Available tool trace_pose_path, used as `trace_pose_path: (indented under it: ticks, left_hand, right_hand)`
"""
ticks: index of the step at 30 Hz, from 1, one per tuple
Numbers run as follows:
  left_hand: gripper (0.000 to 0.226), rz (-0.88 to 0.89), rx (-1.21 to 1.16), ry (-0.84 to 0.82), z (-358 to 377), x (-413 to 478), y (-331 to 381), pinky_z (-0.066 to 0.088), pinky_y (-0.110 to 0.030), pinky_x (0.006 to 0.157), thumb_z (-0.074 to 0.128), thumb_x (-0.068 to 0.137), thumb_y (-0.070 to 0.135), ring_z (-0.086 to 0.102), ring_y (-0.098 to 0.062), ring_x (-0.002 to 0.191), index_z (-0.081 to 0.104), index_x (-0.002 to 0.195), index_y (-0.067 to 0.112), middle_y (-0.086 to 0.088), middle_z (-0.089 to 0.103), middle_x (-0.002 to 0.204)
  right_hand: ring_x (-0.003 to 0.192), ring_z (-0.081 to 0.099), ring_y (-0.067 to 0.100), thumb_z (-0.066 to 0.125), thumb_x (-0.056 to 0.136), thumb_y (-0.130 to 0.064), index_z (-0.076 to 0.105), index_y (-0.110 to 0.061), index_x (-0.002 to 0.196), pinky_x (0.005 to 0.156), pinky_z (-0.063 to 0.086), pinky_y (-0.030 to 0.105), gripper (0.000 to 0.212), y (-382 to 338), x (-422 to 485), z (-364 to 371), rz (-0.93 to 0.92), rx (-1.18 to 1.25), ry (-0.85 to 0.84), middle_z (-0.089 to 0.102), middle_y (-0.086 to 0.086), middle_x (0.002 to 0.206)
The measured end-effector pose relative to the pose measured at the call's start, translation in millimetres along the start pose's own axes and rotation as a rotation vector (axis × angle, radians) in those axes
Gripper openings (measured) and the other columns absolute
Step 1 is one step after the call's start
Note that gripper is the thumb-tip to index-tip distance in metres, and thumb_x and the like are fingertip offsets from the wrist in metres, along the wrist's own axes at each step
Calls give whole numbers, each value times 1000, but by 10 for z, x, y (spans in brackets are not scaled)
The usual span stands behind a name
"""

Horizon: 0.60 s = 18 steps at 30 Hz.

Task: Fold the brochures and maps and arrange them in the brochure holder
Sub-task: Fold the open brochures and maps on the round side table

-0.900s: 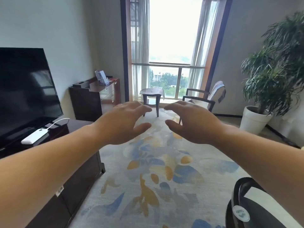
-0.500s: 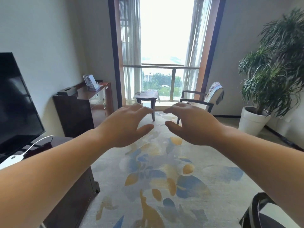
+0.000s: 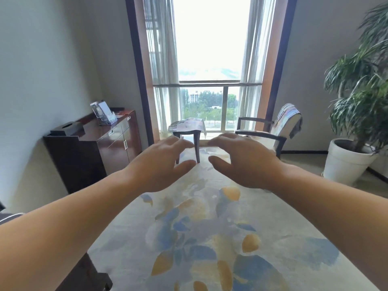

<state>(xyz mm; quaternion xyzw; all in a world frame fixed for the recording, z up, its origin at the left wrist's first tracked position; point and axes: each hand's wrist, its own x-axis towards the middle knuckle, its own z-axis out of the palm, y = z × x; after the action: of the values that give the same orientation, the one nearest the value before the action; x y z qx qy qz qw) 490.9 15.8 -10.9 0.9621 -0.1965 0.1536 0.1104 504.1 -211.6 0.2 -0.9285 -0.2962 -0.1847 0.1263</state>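
Observation:
My left hand (image 3: 161,162) and my right hand (image 3: 241,162) are stretched out in front of me at chest height, palms down, fingers loosely spread, holding nothing. Far ahead, an unfolded map (image 3: 189,125) drapes over a small dark side table (image 3: 197,148) by the window. Another printed sheet (image 3: 288,114) hangs over the back of an armchair (image 3: 262,136) on the right. A clear brochure holder (image 3: 102,113) with a few leaflets in it stands on a dark wooden cabinet (image 3: 98,148) against the left wall.
A patterned blue and yellow rug (image 3: 210,238) covers the floor between me and the window. A dark tissue box (image 3: 68,128) lies on the cabinet. A large potted plant (image 3: 352,160) in a white pot fills the right corner. A dark furniture corner (image 3: 88,276) shows at the bottom left.
The view has advanced into the room and turned right: the television and its stand slid out of sight on the left, and the side table, armchair and cabinet are closer. Both hands keep their pose.

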Motion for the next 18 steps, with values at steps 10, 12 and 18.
trace_pose_path:
  ticks: [10,12,18]
  left_hand:
    - [53,-33,45,15,461,1520,-983,42,-29,98,44,94,59,51,-15,125,42,140,34,7,45,146]
    - [53,-20,69,8,552,1795,-1259,42,-30,98,43,93,59,52,-15,124,43,140,34,7,46,145]
    - [54,-6,36,15,794,2806,-2144,42,-33,102,44,94,58,49,-16,128,41,141,33,6,44,147]
  right_hand:
    - [108,60,17,51,95,-48,59,-31,125,79,44,30,36,991,1621,600,-35,66,-32,58,-9,130]
    - [111,59,18,50,95,-47,57,-31,128,84,47,32,37,1142,1959,782,-32,58,-55,57,-8,133]
    - [118,57,19,49,97,-45,51,-30,137,89,44,31,43,1580,3013,1206,17,22,-56,54,-6,139]
